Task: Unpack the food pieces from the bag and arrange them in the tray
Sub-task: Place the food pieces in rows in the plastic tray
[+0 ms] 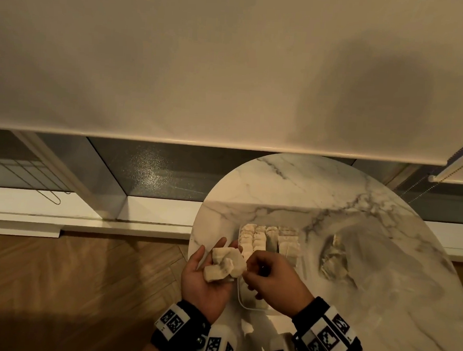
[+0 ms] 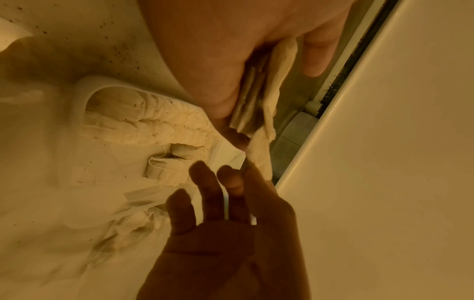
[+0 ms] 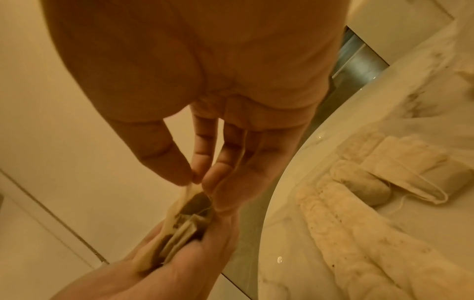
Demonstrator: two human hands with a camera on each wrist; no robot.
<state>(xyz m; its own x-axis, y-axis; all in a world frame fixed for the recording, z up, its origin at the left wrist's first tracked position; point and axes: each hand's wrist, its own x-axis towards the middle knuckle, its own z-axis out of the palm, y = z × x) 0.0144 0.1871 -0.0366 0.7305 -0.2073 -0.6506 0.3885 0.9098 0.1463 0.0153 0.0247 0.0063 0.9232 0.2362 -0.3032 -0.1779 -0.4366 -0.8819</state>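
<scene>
A bundle of pale food pieces [image 1: 226,264] lies in my upturned left hand [image 1: 210,251], at the table's left edge. In the right wrist view its thumb and fingers [image 3: 184,255] grip that bundle [image 3: 179,227]. My right hand [image 1: 249,270] pinches the edge of one piece between thumb and fingertips [image 3: 197,180]. Just behind both hands sits the white tray [image 1: 238,292], with rows of pieces [image 1: 259,239] lined up at its far end. A clear bag [image 1: 356,250] holding more pieces lies to the right of the tray.
The round marble table [image 1: 305,185] stands against a window sill [image 1: 86,220] under a lowered blind [image 1: 231,66]. Wooden floor [image 1: 70,274] lies left of the table. A bead chain [image 1: 414,186] hangs at the far right.
</scene>
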